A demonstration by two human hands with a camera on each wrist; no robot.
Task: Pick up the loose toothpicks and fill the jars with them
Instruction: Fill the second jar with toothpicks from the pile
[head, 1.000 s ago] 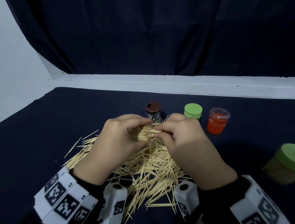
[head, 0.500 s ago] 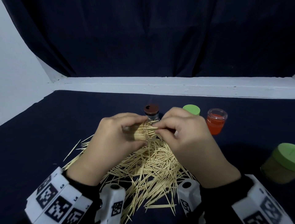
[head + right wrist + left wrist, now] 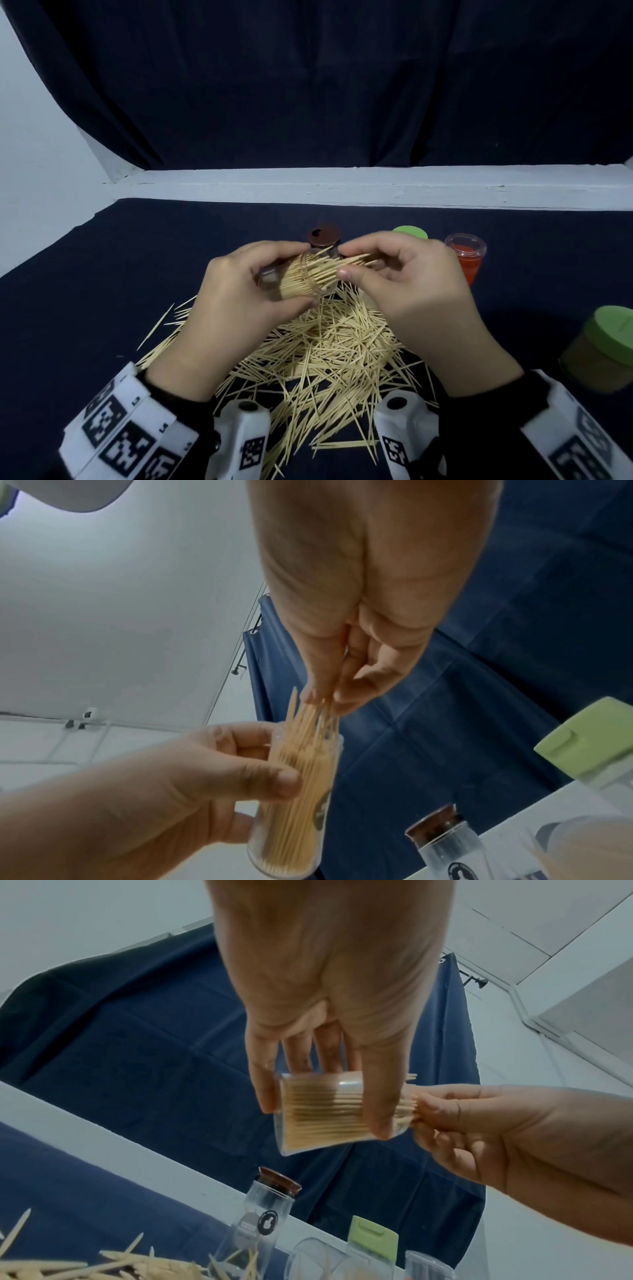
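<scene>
Nearest, loose toothpicks [image 3: 329, 349] lie piled on the cloth. Above, left hand [image 3: 236, 301] grips the clear jar [image 3: 301, 277] lying sideways, mouth rightward; right hand [image 3: 411, 284] pinches a toothpick bundle [image 3: 346, 265] coaxial with it, partly inserted.

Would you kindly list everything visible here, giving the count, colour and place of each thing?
Held jar: one, clear, packed with toothpicks, tilted on its side above the pile.
Toothpick bunch: one, pale wood, sticking out of the held jar's mouth.
Loose toothpicks: many, pale wood, heaped on the cloth under the hands.
Brown-lidded jar: one, clear, behind the hands.
Green-lidded jar: one, behind the right hand.
Orange jar: one, clear-topped, right of the hands.
Jar with green lid: one, brownish contents, far right.
Cloth: one, dark blue, covering the table.
Left hand: grips the held jar.
Right hand: pinches the toothpick bunch.
</scene>
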